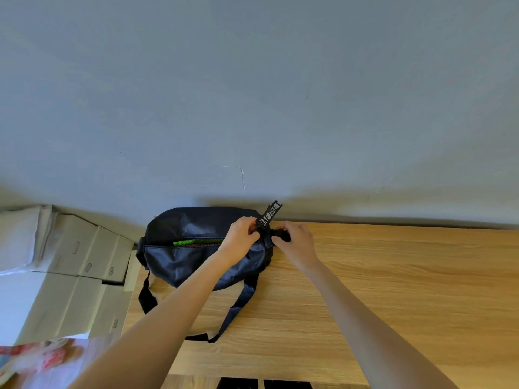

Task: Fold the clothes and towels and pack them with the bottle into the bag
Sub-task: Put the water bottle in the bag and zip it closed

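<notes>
Where the wooden table (pixel 365 276) meets the wall, the dark bag (pixel 196 256) lies at its far left edge (green fabric showing through the zip); left hand (pixel 241 237) pinches the zip pull; right hand (pixel 295 242) grips the end tab; bare tabletop stretches rightward.

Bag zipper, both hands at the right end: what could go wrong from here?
1. Green fabric shows in the open zipper gap of the bag; it could snag the slider.
2. Left hand and right hand pull at one end; the bag sits at the table corner and might slide off.
</notes>
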`<state>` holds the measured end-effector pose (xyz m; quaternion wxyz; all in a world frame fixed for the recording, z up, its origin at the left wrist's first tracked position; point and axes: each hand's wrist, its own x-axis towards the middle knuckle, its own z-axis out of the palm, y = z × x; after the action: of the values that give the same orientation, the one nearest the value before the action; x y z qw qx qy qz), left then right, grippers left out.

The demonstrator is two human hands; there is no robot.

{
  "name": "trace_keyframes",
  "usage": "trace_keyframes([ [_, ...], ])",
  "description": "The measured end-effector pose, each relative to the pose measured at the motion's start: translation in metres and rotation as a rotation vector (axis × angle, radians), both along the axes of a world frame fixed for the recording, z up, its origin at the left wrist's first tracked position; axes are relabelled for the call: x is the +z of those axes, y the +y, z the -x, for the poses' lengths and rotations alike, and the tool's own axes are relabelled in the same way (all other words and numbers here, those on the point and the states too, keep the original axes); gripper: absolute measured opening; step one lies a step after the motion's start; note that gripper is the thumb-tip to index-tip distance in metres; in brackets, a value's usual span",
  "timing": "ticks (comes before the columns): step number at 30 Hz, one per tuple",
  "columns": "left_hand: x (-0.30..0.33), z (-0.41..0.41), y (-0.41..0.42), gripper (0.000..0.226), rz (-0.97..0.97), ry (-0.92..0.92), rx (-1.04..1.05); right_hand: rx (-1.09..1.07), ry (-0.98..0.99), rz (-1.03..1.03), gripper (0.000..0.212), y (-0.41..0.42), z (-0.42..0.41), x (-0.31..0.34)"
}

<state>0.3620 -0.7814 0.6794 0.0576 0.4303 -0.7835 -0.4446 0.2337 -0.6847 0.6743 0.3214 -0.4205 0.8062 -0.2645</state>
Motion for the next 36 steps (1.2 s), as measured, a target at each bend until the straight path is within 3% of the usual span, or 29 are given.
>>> trace_keyframes([
  [3,0.002,-0.006,-0.004,0.005,-0.058,0.030,-0.024,0.029,0.015,-0.008,0.018,0.000,0.000,-0.002],
  [8,0.013,-0.017,-0.010,0.020,-0.167,0.123,-0.009,0.022,0.002,-0.015,0.014,-0.002,-0.002,0.001],
  [13,0.019,-0.024,-0.012,0.002,-0.154,0.157,0.060,-0.003,0.004,0.019,0.019,-0.003,-0.005,0.005],
  [21,0.022,-0.041,-0.012,0.014,-0.219,0.212,0.203,-0.070,0.001,0.044,0.016,-0.002,-0.008,0.006],
  [36,0.022,-0.103,-0.030,0.015,-0.252,0.193,0.342,-0.108,0.004,0.030,0.017,-0.002,-0.013,0.003],
])
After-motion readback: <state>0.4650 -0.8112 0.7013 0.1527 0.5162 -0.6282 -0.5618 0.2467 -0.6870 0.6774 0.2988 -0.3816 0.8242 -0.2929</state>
